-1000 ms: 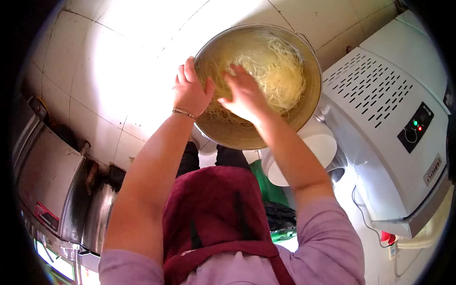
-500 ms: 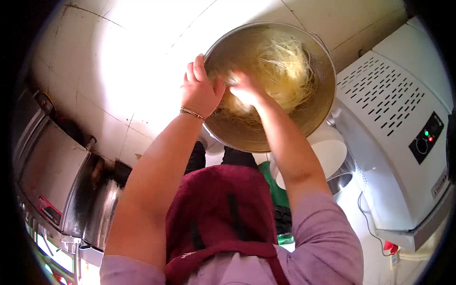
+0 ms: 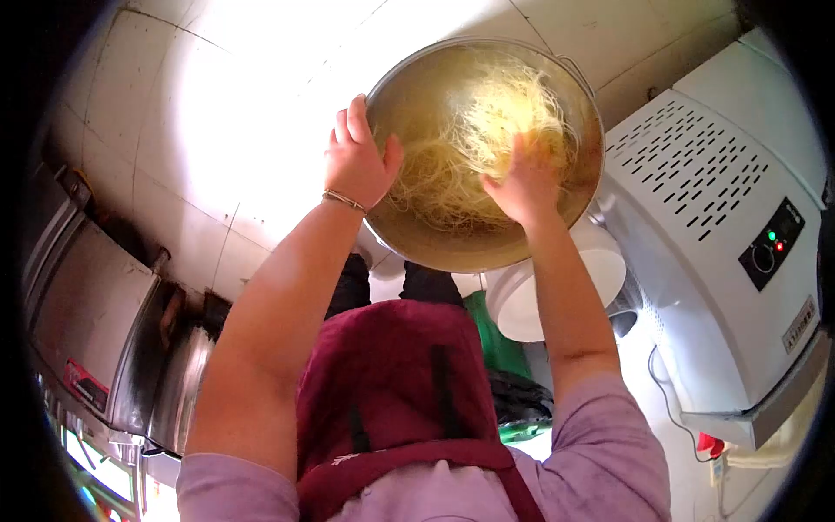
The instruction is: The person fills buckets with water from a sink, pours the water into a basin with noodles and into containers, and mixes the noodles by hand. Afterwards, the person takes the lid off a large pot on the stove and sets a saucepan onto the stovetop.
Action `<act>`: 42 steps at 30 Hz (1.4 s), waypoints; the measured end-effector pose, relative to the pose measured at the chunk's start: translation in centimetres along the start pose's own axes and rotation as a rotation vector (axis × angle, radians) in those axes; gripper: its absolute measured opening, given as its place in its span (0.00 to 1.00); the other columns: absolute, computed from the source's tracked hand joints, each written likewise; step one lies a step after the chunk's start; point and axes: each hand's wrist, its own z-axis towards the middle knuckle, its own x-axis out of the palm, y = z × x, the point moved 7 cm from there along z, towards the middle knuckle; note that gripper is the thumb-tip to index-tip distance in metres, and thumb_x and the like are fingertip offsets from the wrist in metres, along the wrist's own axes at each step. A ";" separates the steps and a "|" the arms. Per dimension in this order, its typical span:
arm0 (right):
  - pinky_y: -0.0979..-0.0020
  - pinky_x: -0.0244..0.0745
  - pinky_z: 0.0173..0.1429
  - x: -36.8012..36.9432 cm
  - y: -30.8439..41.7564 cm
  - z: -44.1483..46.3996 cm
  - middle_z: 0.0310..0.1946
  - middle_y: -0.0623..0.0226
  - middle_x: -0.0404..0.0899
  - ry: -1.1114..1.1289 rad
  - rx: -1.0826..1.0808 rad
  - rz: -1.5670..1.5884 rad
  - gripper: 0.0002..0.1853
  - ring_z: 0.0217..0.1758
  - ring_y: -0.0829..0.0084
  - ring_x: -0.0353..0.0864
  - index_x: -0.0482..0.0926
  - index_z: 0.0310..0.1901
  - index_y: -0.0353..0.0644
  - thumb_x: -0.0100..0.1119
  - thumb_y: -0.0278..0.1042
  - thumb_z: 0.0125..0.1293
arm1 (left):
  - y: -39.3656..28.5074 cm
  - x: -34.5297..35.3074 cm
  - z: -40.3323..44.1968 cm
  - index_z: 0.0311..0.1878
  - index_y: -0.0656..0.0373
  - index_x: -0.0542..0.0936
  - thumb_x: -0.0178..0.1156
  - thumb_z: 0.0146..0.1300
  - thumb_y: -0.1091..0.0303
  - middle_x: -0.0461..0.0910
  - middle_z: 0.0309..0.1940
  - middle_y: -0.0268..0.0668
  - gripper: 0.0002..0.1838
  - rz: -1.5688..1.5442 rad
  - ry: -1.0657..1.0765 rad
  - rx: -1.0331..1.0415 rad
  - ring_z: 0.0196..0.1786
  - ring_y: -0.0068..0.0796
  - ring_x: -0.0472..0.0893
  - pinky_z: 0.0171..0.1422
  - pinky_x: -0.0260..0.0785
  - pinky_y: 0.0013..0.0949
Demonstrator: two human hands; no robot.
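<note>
A large round metal basin with a side handle holds a tangle of thin, pale yellow, noodle-like strands; their exact kind is unclear. My left hand straddles the basin's left rim, thumb on the inner side and fingers along the outside. Inside, my right hand lies palm down on the heap at the right. Its thumb is apart from the fingers, which are partly blurred and sunk among the strands. No bunch of strands shows lifted in it.
At the right stands a white machine with a slotted top and lit control panel. A white bucket sits below the basin, beside a green container. Stainless steel equipment lines the left. The floor is tiled.
My right hand has moved right, from near my left hand to the strand heap. The strands at the basin's left are more spread out. My left hand has stayed at the rim.
</note>
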 end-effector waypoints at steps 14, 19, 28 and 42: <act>0.62 0.66 0.62 28.4 -4.7 11.2 0.54 0.42 0.70 0.612 0.637 1.107 0.35 0.55 0.54 0.73 0.62 0.59 0.25 0.58 0.48 0.60 | -0.2 -0.4 0.5 0.62 0.67 0.55 0.59 0.54 0.67 0.70 0.44 0.52 0.35 -0.056 -0.046 0.038 0.40 0.50 0.76 0.40 0.73 0.43; 0.62 0.66 0.62 27.7 -0.6 9.6 0.53 0.43 0.71 0.668 0.600 1.174 0.33 0.55 0.54 0.73 0.65 0.57 0.25 0.57 0.49 0.62 | -0.6 -0.4 0.3 0.62 0.67 0.55 0.58 0.54 0.66 0.70 0.44 0.52 0.35 -0.022 -0.051 0.049 0.41 0.51 0.76 0.42 0.72 0.44; 0.57 0.65 0.62 9.0 1.3 3.7 0.50 0.44 0.74 0.895 -0.160 0.329 0.29 0.54 0.56 0.74 0.76 0.47 0.31 0.49 0.55 0.66 | -0.3 0.1 0.0 0.62 0.67 0.55 0.57 0.55 0.65 0.68 0.48 0.53 0.34 0.042 -0.063 0.038 0.46 0.52 0.75 0.47 0.74 0.45; 0.67 0.65 0.63 9.5 2.3 20.0 0.58 0.55 0.71 0.630 0.086 0.326 0.30 0.60 0.62 0.71 0.74 0.56 0.42 0.49 0.59 0.62 | 0.2 0.1 0.3 0.62 0.67 0.55 0.57 0.54 0.66 0.69 0.45 0.54 0.34 -0.039 -0.032 0.012 0.43 0.52 0.75 0.44 0.73 0.45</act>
